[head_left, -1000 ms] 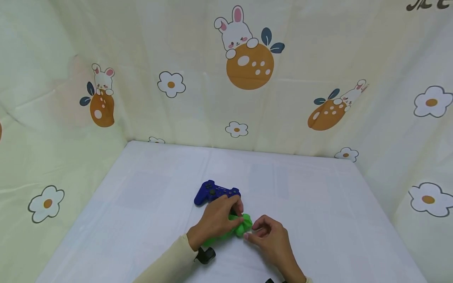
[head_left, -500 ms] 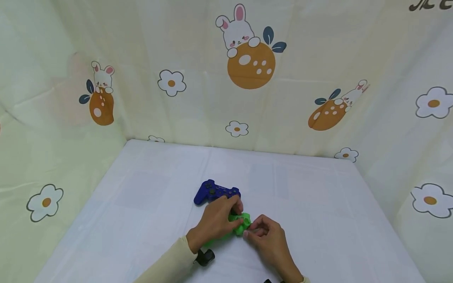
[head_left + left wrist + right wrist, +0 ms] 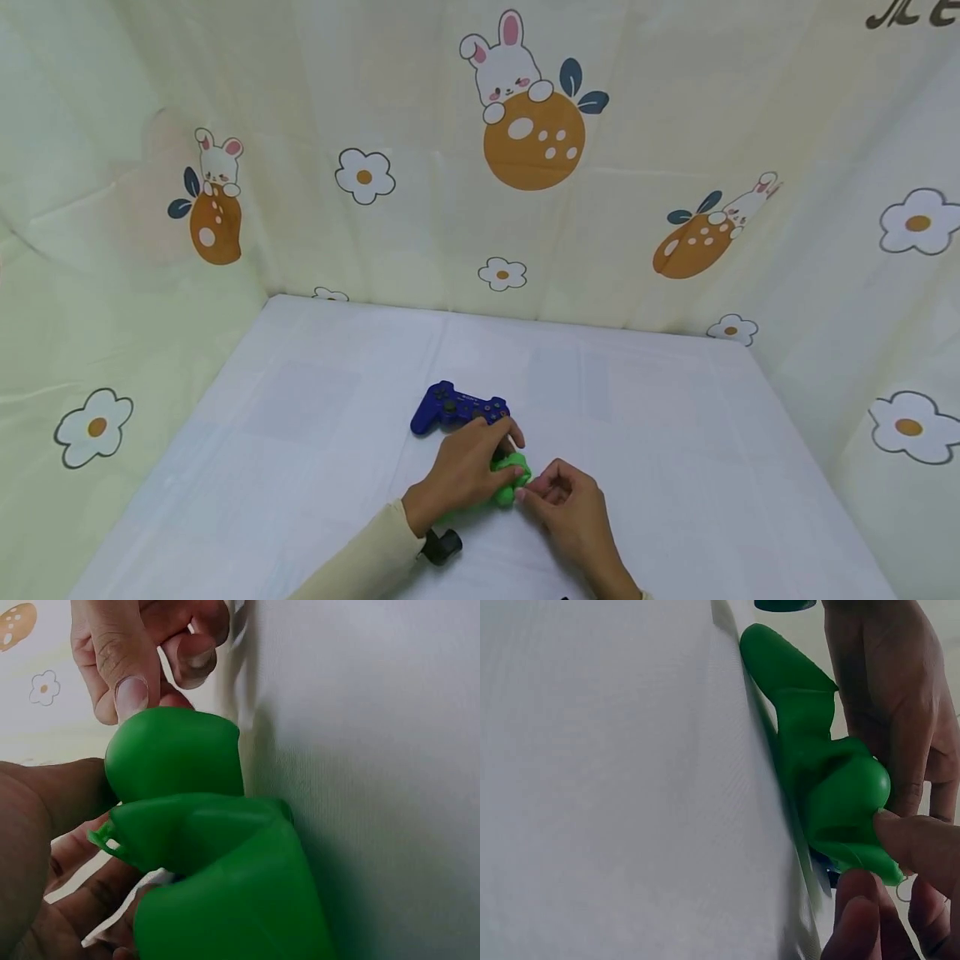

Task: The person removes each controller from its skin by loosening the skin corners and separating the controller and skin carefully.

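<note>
A soft green silicone controller cover (image 3: 513, 468) lies bent and folded under my hands, and its lower part is hidden by the left hand in the head view. My left hand (image 3: 461, 468) grips it from the left, thumb on the near side and fingers beyond. My right hand (image 3: 570, 504) pinches the cover's right end between thumb and fingertips. In the left wrist view, the folded green cover (image 3: 232, 892) gapes in the middle. The right wrist view shows a rounded grip end on the cover (image 3: 784, 660). Just behind my left hand lies a blue game controller (image 3: 435, 410).
A white cloth covers the table (image 3: 660, 433). A patterned curtain (image 3: 420, 233) with rabbits and flowers rises along the back and sides. A black wrist camera (image 3: 442, 547) hangs below my left wrist.
My left hand has shifted slightly right, its fingers lifting a little over the cover. The cover's right end has folded differently, and my right fingertips have come in onto it. The controller stays put.
</note>
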Available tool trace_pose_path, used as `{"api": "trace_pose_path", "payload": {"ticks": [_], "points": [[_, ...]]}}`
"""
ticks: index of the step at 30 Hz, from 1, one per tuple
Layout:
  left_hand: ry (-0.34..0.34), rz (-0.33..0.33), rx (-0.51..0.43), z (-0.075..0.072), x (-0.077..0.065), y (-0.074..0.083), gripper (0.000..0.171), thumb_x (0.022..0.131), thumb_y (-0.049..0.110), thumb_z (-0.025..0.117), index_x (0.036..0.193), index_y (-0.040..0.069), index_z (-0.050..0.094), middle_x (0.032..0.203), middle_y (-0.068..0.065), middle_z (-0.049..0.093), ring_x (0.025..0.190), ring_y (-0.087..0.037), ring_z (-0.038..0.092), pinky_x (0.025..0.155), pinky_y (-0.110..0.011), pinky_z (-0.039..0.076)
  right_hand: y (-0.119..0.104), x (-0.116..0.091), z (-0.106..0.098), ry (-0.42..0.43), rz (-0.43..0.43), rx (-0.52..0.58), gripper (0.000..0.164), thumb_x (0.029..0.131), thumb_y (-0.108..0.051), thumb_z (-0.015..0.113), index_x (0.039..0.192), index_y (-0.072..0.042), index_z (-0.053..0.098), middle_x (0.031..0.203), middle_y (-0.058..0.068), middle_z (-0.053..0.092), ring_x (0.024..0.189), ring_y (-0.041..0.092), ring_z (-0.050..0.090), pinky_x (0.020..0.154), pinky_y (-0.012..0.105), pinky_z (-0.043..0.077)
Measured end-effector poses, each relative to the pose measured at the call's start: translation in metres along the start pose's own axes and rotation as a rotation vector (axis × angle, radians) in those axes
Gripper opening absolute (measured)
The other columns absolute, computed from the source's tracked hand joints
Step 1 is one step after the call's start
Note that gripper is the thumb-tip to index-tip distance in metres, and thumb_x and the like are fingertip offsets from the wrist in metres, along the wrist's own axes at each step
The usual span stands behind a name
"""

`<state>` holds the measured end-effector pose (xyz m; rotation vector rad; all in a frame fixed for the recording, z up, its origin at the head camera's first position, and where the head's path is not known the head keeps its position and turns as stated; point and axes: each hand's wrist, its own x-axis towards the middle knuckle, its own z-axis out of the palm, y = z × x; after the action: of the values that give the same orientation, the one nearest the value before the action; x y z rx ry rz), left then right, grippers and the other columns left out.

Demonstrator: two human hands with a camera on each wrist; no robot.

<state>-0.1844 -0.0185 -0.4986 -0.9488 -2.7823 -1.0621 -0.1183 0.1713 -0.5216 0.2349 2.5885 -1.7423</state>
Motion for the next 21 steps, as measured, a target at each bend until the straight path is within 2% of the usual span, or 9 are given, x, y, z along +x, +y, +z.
{"api": "trace_pose_path", "payload": {"ticks": [6, 12, 17, 21], "points": [[-0.002, -0.026, -0.047, 0.002, 0.000, 0.003, 0.025, 0.092, 0.026, 0.083, 0.112, 0.025, 0.068, 0.099, 0.009, 0.077, 0.091, -0.010, 0.065, 0.076, -0.023, 0.049, 0.000, -0.005, 0.002, -0.060, 0.044, 0.038, 0.030, 0.083, -0.019, 0.092, 0.087, -0.007, 0.065, 0.073, 0.003, 0.069, 0.054, 0.011, 0.058, 0.048, 0.028, 0.052], [0.005, -0.031, -0.098, 0.001, 0.002, 0.004, 0.023, 0.091, 0.021, 0.083, 0.110, 0.022, 0.070, 0.094, 0.009, 0.076, 0.080, -0.008, 0.064, 0.069, -0.020, 0.046, -0.003, -0.008, 0.004, -0.078, 0.049, 0.041, 0.032, 0.081, -0.016, 0.093, 0.087, -0.006, 0.063, 0.074, 0.002, 0.070, 0.053, 0.010, 0.056, 0.048, 0.026, 0.050], [0.030, -0.049, -0.130, 0.003, 0.004, 0.002, 0.022, 0.091, 0.018, 0.081, 0.109, 0.022, 0.070, 0.088, 0.011, 0.073, 0.073, -0.002, 0.058, 0.066, -0.019, 0.044, -0.003, -0.012, 0.004, -0.060, 0.042, -0.020, 0.034, 0.078, -0.016, 0.094, 0.084, -0.008, 0.062, 0.072, -0.001, 0.067, 0.056, 0.007, 0.054, 0.051, 0.022, 0.044], [0.061, -0.057, -0.142, 0.003, 0.005, 0.000, 0.022, 0.091, 0.017, 0.081, 0.108, 0.023, 0.069, 0.087, 0.010, 0.072, 0.072, -0.003, 0.058, 0.065, -0.019, 0.044, -0.004, -0.015, 0.003, -0.073, 0.060, -0.061, 0.035, 0.077, -0.015, 0.095, 0.083, -0.009, 0.061, 0.079, -0.003, 0.074, 0.056, 0.005, 0.052, 0.051, 0.020, 0.040]]}}
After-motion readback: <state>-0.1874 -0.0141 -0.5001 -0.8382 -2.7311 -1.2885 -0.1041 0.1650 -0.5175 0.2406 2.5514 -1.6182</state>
